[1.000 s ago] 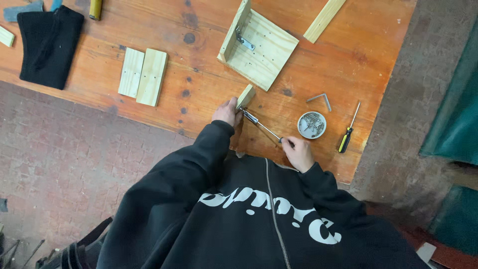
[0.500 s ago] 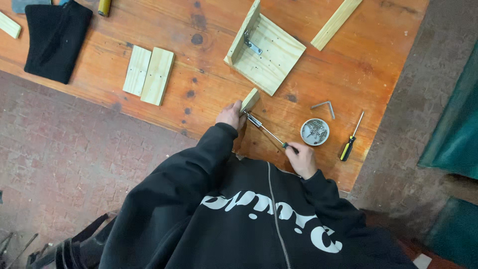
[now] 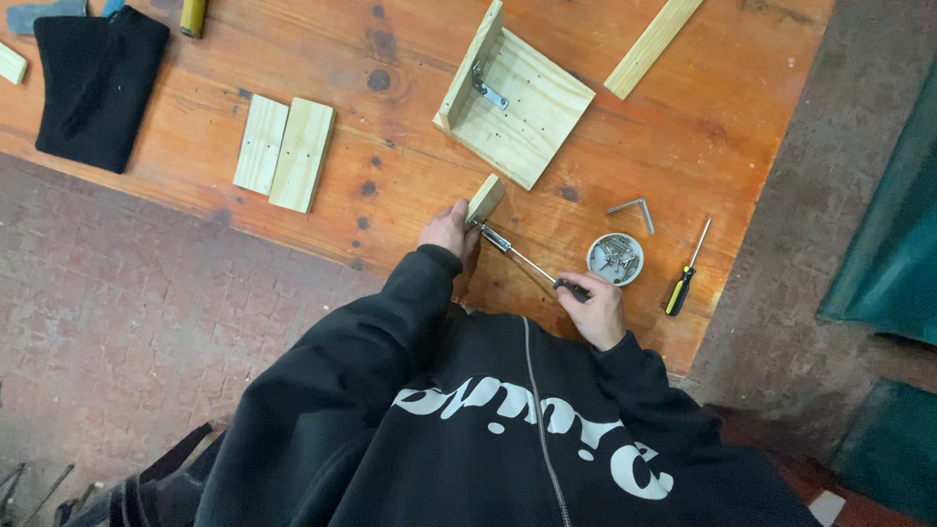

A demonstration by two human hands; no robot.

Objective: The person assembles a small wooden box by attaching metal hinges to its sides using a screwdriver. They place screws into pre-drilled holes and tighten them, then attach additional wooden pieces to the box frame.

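Note:
My left hand (image 3: 446,229) grips a small pale wooden block (image 3: 484,198) standing on edge on the orange wooden table (image 3: 390,146). A small metal bracket sits against the block's near face. My right hand (image 3: 592,307) is closed on the dark handle of a screwdriver (image 3: 527,261); its thin metal shaft runs up and left, with the tip at the bracket on the block.
A round tin of screws (image 3: 615,258), a metal angle bracket (image 3: 632,208) and a yellow-and-black screwdriver (image 3: 685,271) lie to the right. Farther back sit a wooden L-shaped assembly (image 3: 522,102), a wood strip (image 3: 652,45), two flat boards (image 3: 283,149) and a black cloth (image 3: 98,83).
My hands, block and screwdriver keep nearly the same pose; only the view has shifted slightly.

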